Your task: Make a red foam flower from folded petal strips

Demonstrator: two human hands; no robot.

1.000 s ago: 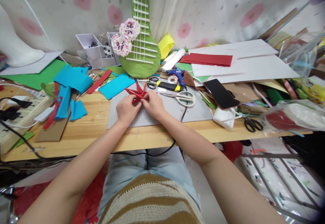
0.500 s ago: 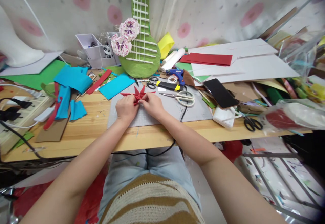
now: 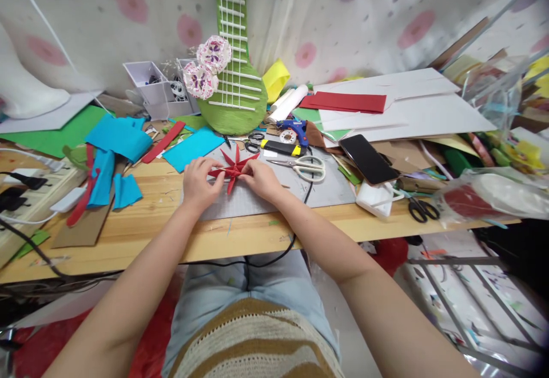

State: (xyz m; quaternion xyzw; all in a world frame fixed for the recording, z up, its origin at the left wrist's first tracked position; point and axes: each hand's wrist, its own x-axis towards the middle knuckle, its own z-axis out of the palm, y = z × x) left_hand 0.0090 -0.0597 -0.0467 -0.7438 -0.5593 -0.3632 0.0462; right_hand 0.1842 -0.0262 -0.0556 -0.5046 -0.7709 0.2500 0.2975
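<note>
A red paper star (image 3: 233,168) with several thin points lies on the grey cutting mat (image 3: 326,190) at the desk's middle. My left hand (image 3: 198,182) pinches its left side. My right hand (image 3: 260,180) pinches its right side, fingers closed on the paper. Both hands rest on the mat, close together. White-handled scissors (image 3: 305,167) lie just right of my right hand.
A green guitar-shaped craft (image 3: 234,89) with paper flowers stands behind the mat. Blue felt pieces (image 3: 119,138) lie left, a power strip (image 3: 26,195) far left. A blue glue gun (image 3: 297,129), a phone (image 3: 366,158), black scissors (image 3: 420,209) and white and red sheets (image 3: 386,103) fill the right.
My hands have moved slightly apart, and the red star has turned and shows more of its points between them. The view has shifted a little.
</note>
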